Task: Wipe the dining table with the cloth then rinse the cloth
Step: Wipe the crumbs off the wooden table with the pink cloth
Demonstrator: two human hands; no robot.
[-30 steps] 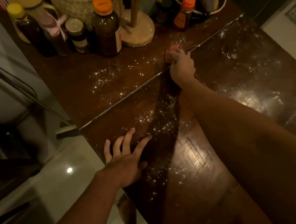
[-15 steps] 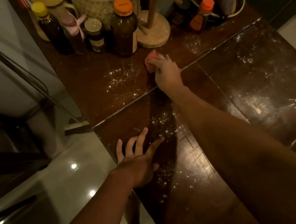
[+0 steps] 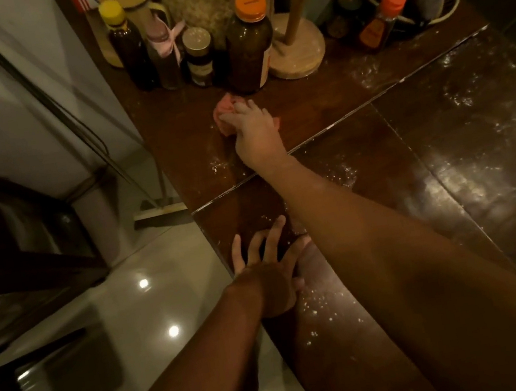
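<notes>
Head view, the only one: right hand (image 3: 255, 131) presses flat on a bunched pink cloth (image 3: 226, 112), fingers spread over it, pinning rather than pinching, on the dark glossy wooden dining table (image 3: 320, 107), far panel. Cloth sits just in front of a tall brown glass bottle w/ orange cap (image 3: 248, 44), nearly touching its base; a small dark jar w/ metal lid (image 3: 199, 57) and a round pale wooden stand base (image 3: 296, 49) stand close by. Left hand (image 3: 269, 274) is empty, splayed flat at the near table edge as a brace. Risks, as I judge: a stroke pushed further fwd could knock the bottle or jar over; white powder specks (image 3: 318, 307) near the edge could get swept onto the floor; the powder across the right panels is easy to miss.
</notes>
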